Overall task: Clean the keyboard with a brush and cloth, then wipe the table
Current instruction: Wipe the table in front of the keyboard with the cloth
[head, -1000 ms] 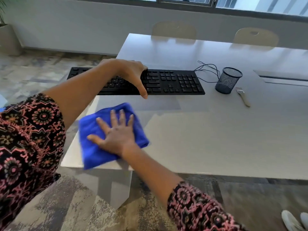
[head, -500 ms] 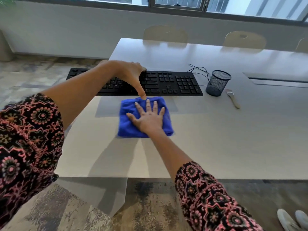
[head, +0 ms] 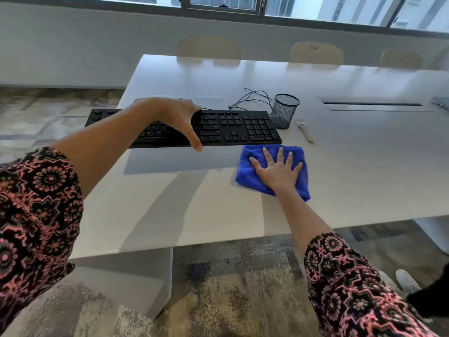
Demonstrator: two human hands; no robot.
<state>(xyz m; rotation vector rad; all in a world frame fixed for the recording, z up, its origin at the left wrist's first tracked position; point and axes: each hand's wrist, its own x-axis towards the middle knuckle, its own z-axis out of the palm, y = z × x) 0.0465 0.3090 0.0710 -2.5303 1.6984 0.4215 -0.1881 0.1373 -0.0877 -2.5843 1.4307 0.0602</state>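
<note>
A black keyboard (head: 233,127) hangs lifted above the white table (head: 352,171), casting a shadow below it. My left hand (head: 177,120) grips it across the middle, thumb under the near edge. A folded blue cloth (head: 250,173) lies flat on the table just below the keyboard's right end. My right hand (head: 277,170) presses on the cloth with fingers spread straight. A small paintbrush (head: 305,131) lies on the table to the right of the keyboard.
A black mesh pen cup (head: 284,110) stands by the keyboard's right end, with the keyboard's black cable (head: 252,98) looped behind it. A cable slot (head: 374,105) is set in the table at the back right. Three chairs (head: 315,53) line the far side. White shoes (head: 405,280) show on the carpet.
My right hand has slid the blue cloth from the table's left front corner rightward to below the keyboard's right end. My left hand keeps the keyboard lifted.
</note>
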